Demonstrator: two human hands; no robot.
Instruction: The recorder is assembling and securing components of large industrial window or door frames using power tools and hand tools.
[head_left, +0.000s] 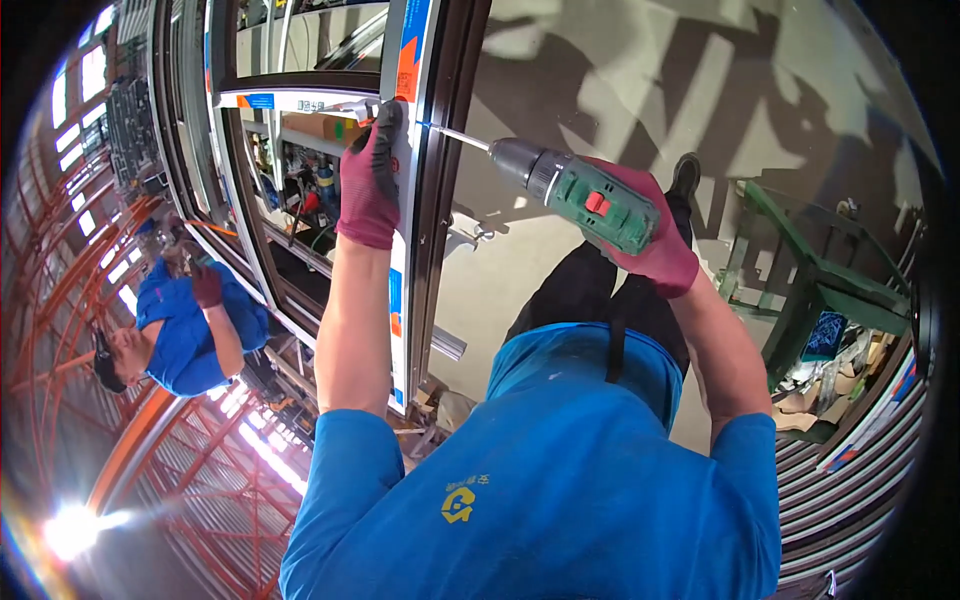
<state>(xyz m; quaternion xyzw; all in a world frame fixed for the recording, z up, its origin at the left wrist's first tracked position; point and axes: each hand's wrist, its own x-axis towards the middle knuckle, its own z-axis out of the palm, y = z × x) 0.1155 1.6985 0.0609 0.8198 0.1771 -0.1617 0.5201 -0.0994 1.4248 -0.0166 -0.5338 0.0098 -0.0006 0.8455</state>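
Note:
My right hand (650, 225), in a maroon glove, is closed round a green and black cordless drill (585, 190) with a red switch. Its long thin bit (455, 133) points left, the tip at the side of a dark metal window frame (437, 215). White, blue and orange protective film covers part of that frame. Gloved in maroon and dark grey, my left hand (372, 185) grips the frame where the crossbar (290, 100) meets the upright, left of the bit. A small silvery piece (357, 108) shows by its fingertips; whether they touch it I cannot tell.
Across the frame at left, a person (190, 310) in a blue shirt and dark red gloves works. A green metal stand (815, 285) holding scraps is at right. Long ribbed profiles (840, 500) lie lower right. A metal profile end (448, 343) juts from under the frame.

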